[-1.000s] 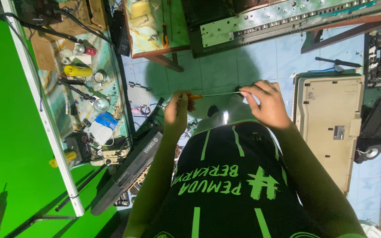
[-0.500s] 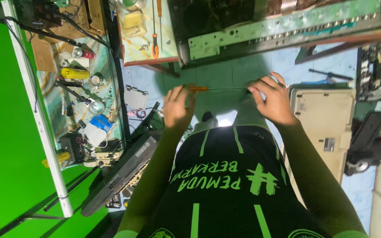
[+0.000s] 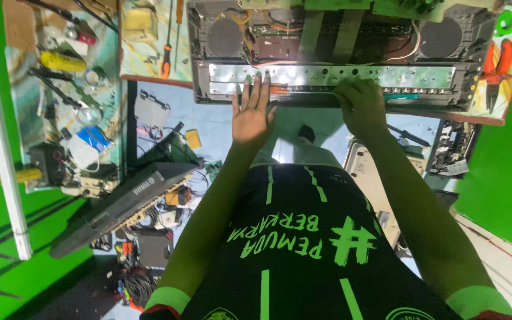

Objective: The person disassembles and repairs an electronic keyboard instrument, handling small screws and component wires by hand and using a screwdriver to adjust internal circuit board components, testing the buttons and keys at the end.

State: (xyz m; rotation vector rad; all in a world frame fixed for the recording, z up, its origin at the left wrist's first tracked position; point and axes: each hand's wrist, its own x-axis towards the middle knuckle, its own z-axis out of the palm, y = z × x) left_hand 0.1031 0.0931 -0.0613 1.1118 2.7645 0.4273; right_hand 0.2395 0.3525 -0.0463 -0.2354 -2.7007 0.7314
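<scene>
Both hands (image 3: 253, 115) moved onto metal chassis (image 3: 327, 77)

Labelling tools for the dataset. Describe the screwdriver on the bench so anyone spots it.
Start at the opened keyboard chassis on the workbench. Just past its left end, beyond the left hand, lies the screwdriver. Its orange handle and thin dark shaft set it apart from the red-handled pliers at the far right.

Both hands moved forward from lap to opened keyboard chassis (image 3: 333, 65) on worktop (image 3: 149, 59); left hand (image 3: 252, 115) flat, fingers spread; right hand (image 3: 360, 106) curled on metal rail (image 3: 327, 77).
</scene>
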